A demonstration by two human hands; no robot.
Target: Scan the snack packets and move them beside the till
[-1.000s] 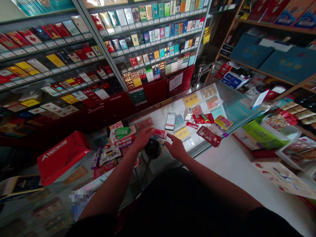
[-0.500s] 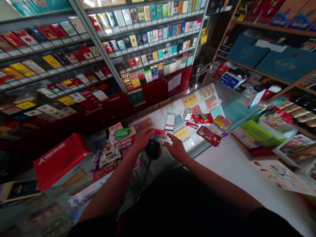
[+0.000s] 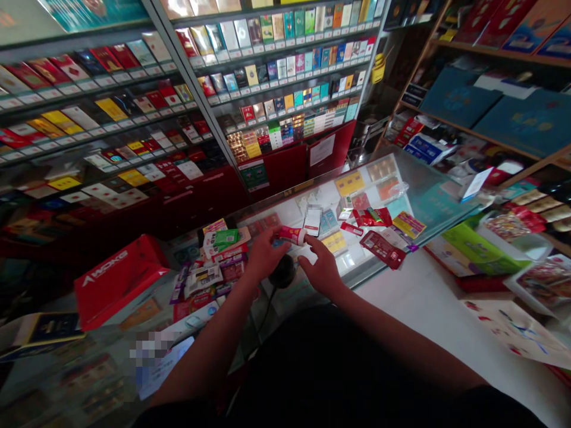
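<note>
A small red-pink container with a white end (image 3: pixel 292 235), perhaps a tube or bottle, lies sideways above the glass counter. My left hand (image 3: pixel 266 254) is closed around its left end. At the white end, the index finger of my right hand (image 3: pixel 322 268) touches or nearly touches it; the thumb stands apart below, so this hand is open. Under the container, between my hands, sits a black rounded device with a cable (image 3: pixel 282 272). A phone (image 3: pixel 312 221) with a pale screen lies just beyond the white end.
Snack packets (image 3: pixel 205 278) are heaped left of my hands, near a red box (image 3: pixel 122 279). More packets, including a dark red one (image 3: pixel 382 249), lie to the right by the glass counter's edge (image 3: pixel 361 274). Cigarette shelves (image 3: pixel 285 71) stand behind. Bins of goods (image 3: pixel 513 229) are at right.
The view has shifted slightly, moving the scene right. The container has turned a little and shows more of its white end. Both hands stay close to it.
</note>
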